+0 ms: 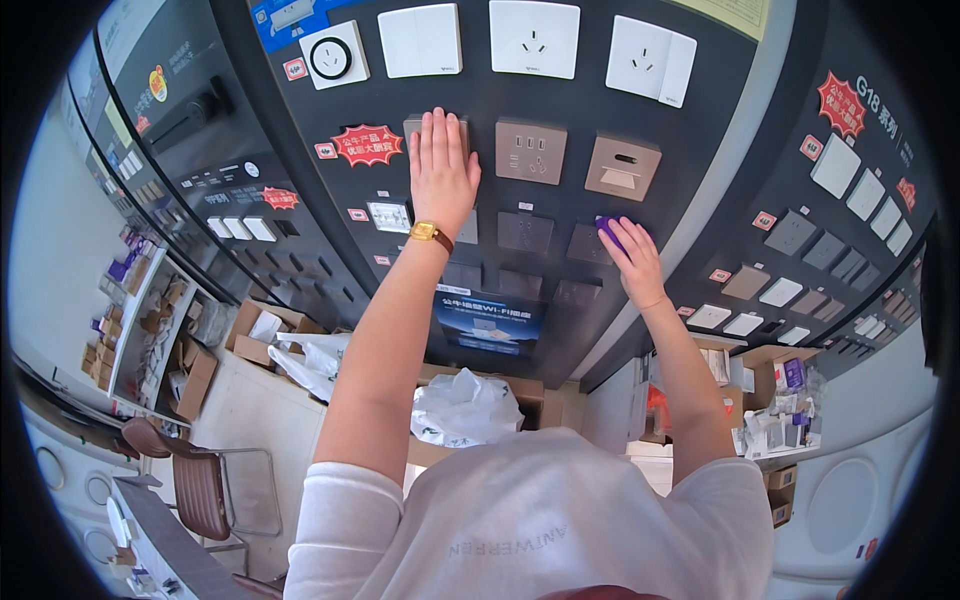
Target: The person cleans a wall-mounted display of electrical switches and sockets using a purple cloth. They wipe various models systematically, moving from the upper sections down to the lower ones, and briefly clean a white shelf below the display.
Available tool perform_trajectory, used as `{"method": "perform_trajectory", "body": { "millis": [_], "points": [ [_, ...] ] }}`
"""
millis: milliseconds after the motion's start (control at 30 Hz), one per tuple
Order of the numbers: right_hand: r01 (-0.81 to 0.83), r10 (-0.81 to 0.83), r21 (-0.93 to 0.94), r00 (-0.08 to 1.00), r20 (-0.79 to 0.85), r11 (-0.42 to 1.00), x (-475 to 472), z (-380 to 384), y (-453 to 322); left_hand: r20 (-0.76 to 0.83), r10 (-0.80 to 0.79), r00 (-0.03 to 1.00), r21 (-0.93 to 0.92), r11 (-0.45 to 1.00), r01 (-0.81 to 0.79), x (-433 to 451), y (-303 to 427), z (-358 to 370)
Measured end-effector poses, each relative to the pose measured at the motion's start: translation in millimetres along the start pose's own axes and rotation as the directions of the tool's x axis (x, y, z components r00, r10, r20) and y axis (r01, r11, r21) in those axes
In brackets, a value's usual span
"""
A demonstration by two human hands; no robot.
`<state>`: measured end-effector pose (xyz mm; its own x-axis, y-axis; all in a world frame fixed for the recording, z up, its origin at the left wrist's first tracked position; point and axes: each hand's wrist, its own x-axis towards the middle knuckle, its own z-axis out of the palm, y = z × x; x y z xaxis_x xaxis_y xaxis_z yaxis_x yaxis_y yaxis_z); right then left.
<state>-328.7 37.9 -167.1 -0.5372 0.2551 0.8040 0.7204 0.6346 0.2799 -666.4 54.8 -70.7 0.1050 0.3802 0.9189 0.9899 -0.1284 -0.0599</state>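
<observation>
My left hand (441, 169) lies flat over a brown wall switch plate (411, 129), covering most of it; a gold watch is on that wrist. Lower on the right, my right hand (636, 259) holds a purple cloth (611, 229) at a dark grey wall plate (587, 241). Between the hands is a brown socket plate (530, 152) with several USB ports. A brown plate with a slot (622, 166) sits above my right hand. Everything is mounted on a dark display panel (480, 101).
White socket plates (534, 37) run along the panel's top. A second display panel (795, 187) stands to the right. Below are a white plastic bag (466, 409) and a cardboard box (259, 349). A brown chair (199, 487) and stocked shelves (142, 322) are at the left.
</observation>
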Motion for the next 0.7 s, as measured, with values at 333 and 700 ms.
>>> {"method": "perform_trajectory", "body": {
  "millis": [333,700],
  "points": [
    [0.069,-0.072,0.02,0.98,0.187,0.997,-49.4,16.9,-24.3,0.003,-0.012,1.0,0.029,0.999,0.012,0.0,1.5,0.6],
    [0.042,-0.046,0.05,0.995,0.088,0.998,1.0,22.2,-24.7,0.037,-0.018,0.999,0.058,0.998,0.016,1.5,5.1,-4.3]
  ]
}}
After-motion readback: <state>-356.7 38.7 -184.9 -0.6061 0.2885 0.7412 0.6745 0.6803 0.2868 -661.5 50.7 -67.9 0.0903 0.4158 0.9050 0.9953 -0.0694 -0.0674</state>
